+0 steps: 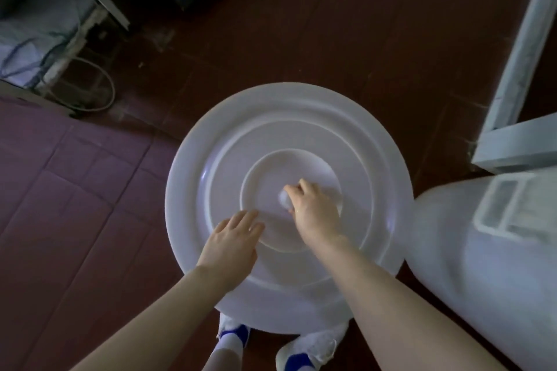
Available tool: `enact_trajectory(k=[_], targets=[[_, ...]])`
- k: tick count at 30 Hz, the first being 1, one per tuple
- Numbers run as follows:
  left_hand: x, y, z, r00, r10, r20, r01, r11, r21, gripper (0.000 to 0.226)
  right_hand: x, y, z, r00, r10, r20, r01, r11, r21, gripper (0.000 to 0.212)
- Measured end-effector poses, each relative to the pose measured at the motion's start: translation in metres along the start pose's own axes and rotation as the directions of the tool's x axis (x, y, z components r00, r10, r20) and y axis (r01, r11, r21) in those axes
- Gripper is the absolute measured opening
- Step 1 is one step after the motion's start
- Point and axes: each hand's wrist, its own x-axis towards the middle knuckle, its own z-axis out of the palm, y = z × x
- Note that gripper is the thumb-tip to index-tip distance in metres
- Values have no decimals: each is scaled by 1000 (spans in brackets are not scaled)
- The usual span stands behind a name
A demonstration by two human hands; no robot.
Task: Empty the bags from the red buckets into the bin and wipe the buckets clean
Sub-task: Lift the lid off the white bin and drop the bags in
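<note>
A big round white lid (289, 117) with raised rings covers the bin on the floor in front of me. My right hand (313, 208) grips the small white knob (284, 200) at the lid's centre, fingers curled round it. My left hand (230, 242) lies flat on the lid's lower left part, fingers straight. No red bucket or bag is in view.
A purple quilted bed (60, 205) fills the left side. A white appliance (488, 250) stands close on the right, and a white frame (518, 69) leans behind it. Cables (90, 81) and metal legs sit at the upper left. My white-and-blue shoes (304, 352) are below the lid.
</note>
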Motion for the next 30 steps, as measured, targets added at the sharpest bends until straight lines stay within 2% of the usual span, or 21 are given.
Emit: enact_trajectory(k=[3, 8, 13, 19, 25, 30], targets=[[38, -22, 62, 999, 32, 23, -32, 999, -8, 47, 40, 23, 61, 1000, -1, 12, 1, 1000, -32, 31], [103, -54, 161, 985, 109, 131, -120, 990, 80, 54, 104, 61, 159, 999, 30, 37, -29, 999, -29, 34], [153, -67, 213, 963, 109, 245, -144, 980, 134, 67, 138, 90, 217, 998, 69, 0, -69, 997, -21, 32], [143, -43, 177, 966, 53, 252, -76, 993, 85, 67, 93, 103, 194, 986, 164, 5, -164, 985, 56, 32], [102, 16, 95, 945, 183, 271, -222, 968, 119, 62, 1, 101, 122, 969, 244, -37, -234, 955, 180, 35], [71, 77, 22, 932, 271, 241, -320, 928, 192, 58, -82, 99, 59, 926, 362, -110, -322, 906, 277, 37]])
